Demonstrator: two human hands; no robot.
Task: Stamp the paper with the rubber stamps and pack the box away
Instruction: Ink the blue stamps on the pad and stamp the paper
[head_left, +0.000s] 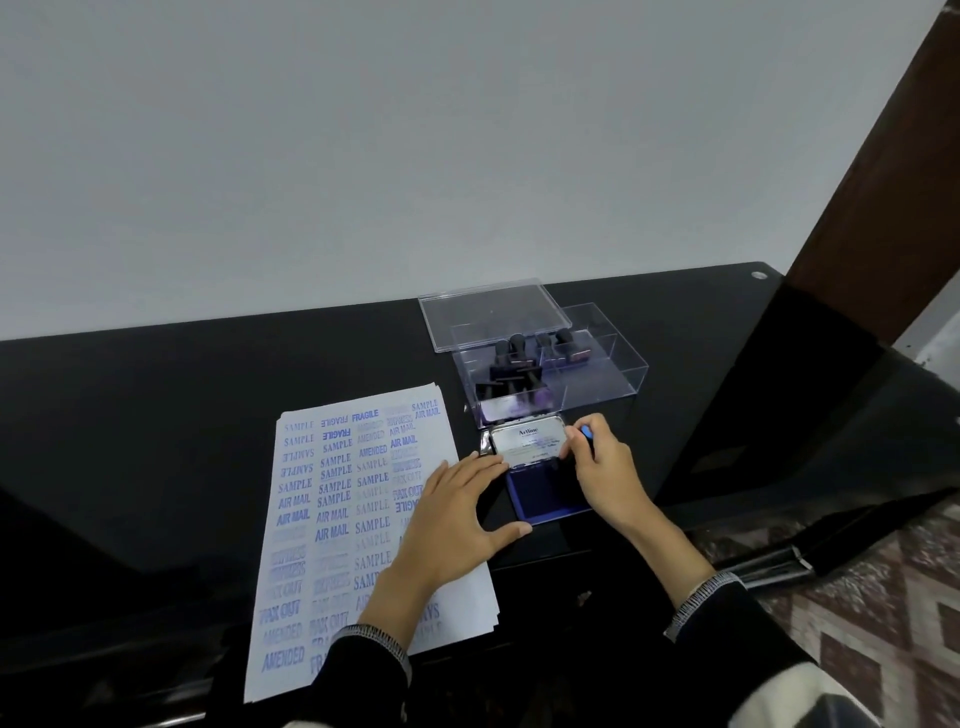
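Note:
A white paper sheet (332, 493), covered with blue prints such as SAMPLE, AIR MAIL and FRAGILE, lies on the black table (156, 415). To its right sits an open ink pad (540, 496), its metal lid (524, 440) raised. My left hand (452, 519) rests on the paper's right edge with straight fingers touching the pad's left side. My right hand (602, 467) pinches the lid's right edge, and a small blue spot shows at its fingertips. Behind the pad stands a clear plastic box (602, 384) with several black-handled rubber stamps (511, 364) inside.
The box's clear lid (483, 312) lies flat behind the box, near the white wall. A dark wooden post (883, 182) rises at the right. The table's right edge drops to a patterned floor (883, 623).

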